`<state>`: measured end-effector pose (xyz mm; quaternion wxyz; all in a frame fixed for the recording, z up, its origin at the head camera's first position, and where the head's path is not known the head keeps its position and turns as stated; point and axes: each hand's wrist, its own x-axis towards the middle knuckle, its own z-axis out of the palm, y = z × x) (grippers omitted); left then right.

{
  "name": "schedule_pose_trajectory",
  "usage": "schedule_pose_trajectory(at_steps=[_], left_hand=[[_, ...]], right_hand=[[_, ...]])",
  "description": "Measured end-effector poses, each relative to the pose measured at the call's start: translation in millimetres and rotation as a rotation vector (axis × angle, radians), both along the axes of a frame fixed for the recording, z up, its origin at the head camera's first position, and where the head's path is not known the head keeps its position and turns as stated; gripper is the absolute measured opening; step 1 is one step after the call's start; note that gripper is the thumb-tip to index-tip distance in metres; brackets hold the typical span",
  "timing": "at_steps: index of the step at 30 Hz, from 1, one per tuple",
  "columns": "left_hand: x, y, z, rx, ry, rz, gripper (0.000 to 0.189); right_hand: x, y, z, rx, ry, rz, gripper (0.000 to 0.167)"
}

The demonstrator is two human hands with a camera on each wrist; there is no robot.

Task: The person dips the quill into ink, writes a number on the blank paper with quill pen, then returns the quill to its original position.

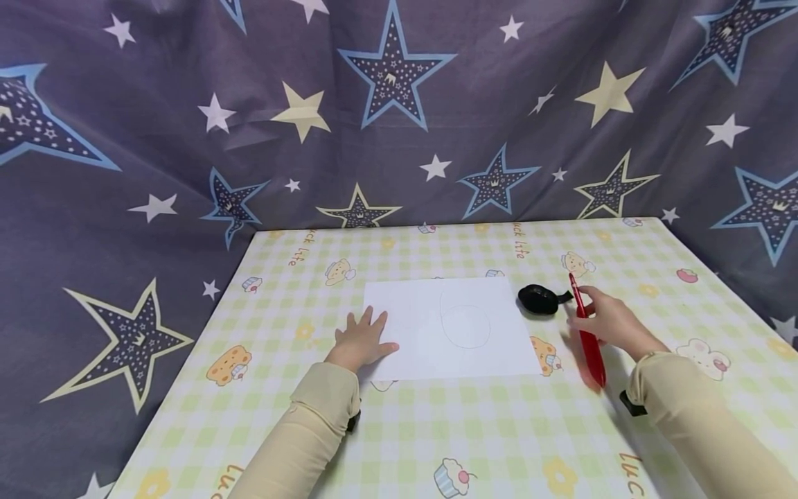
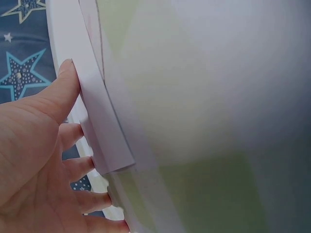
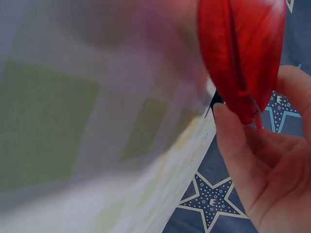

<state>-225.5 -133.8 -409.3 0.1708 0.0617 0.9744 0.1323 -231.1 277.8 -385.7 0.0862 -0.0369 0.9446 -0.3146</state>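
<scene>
A white sheet of paper (image 1: 411,333) lies on the table with a thin line drawn on it, shaped like a 6. My left hand (image 1: 363,341) rests on its left edge, fingers spread; the left wrist view shows the thumb (image 2: 69,90) along the paper's edge. To the right of the sheet, my right hand (image 1: 607,320) pinches a red feather pen (image 1: 591,353) between thumb and fingers, its tip pointing away from me and the feather toward me. Up close, the red feather (image 3: 252,48) fills the top of the right wrist view. Beside the pen sits a rounded black object (image 1: 538,299) with a short tab.
A green checked tablecloth (image 1: 399,443) with cartoon prints covers the table. Behind and to the left hangs a dark curtain (image 1: 280,180) with stars. Black devices (image 1: 632,403) show under the wrists.
</scene>
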Motion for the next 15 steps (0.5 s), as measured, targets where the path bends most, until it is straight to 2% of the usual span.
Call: schedule_pose_trajectory(at_steps=[7,15], left_hand=[[-0.5,0.5,0.1,-0.002,-0.002,-0.007,0.072],[-0.9,-0.3,-1.9,-0.014,0.002,-0.008,0.072]], right_hand=[[0.5,-2,-5.8,0.072,-0.036,0.011,0.068],[-0.2,-2,-12.2,0.1,-0.055,0.006,0.068]])
